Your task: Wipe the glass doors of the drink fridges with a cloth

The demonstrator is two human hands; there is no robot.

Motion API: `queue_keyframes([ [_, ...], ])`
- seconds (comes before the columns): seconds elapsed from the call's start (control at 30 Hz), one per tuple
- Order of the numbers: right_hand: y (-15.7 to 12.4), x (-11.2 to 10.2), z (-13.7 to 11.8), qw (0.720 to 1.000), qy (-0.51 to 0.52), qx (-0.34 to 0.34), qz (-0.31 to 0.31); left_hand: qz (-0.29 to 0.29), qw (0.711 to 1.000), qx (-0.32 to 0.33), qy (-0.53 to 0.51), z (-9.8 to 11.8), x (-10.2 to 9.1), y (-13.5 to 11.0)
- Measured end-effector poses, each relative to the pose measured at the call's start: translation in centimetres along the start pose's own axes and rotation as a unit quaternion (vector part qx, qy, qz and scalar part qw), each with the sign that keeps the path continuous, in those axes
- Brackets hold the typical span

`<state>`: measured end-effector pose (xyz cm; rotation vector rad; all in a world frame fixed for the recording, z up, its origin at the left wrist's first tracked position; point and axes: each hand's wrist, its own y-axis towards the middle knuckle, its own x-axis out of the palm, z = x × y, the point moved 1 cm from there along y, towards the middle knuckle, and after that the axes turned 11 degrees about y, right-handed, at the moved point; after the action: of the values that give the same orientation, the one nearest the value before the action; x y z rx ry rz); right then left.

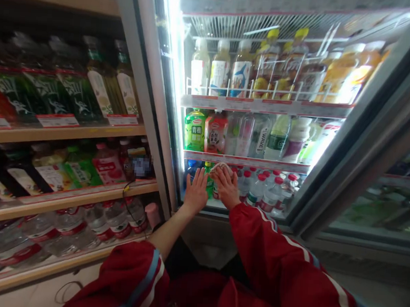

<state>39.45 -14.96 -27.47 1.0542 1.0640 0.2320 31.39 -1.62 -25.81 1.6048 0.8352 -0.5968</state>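
Observation:
My right hand (226,186) presses a crumpled pale cloth (220,168) near the lower shelf edge (246,162) inside the lit fridge. The cloth pokes out above its fingers; its underside is hidden. Beside it on the left, my left hand (196,189) has its fingers stretched out and holds nothing, in front of a blue-capped bottle (191,167). A green bottle (209,186) shows between the two hands. Clear water bottles with red caps (257,188) stand just right of my right hand on the bottom level.
Drink bottles (217,132) line the middle shelf, with more bottles (242,68) behind a wire rail above. The fridge's metal frame (329,146) slants along the right. On the left stands a wooden shelf (65,132) of bottles, with a thin cable (128,204) hanging there.

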Motion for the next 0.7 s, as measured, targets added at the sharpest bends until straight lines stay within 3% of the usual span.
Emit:
queue_keyframes([
  [0.13,-0.3,-0.2,0.7,1.0,0.009,-0.009,0.006,0.005,1.0,0.009,0.009,-0.1,0.2,0.0],
  [0.33,1.4,-1.6,1.7,0.998,0.009,0.058,0.036,0.009,1.0,0.015,0.009,0.2,-0.2,1.5],
  [0.53,-0.2,-1.3,1.9,0.998,-0.034,0.018,0.058,0.013,1.0,0.017,0.002,1.0,-0.1,2.1],
  [0.7,1.6,-3.3,3.2,0.993,-0.061,0.031,0.1,0.019,1.0,0.009,0.003,1.1,0.1,2.2],
])
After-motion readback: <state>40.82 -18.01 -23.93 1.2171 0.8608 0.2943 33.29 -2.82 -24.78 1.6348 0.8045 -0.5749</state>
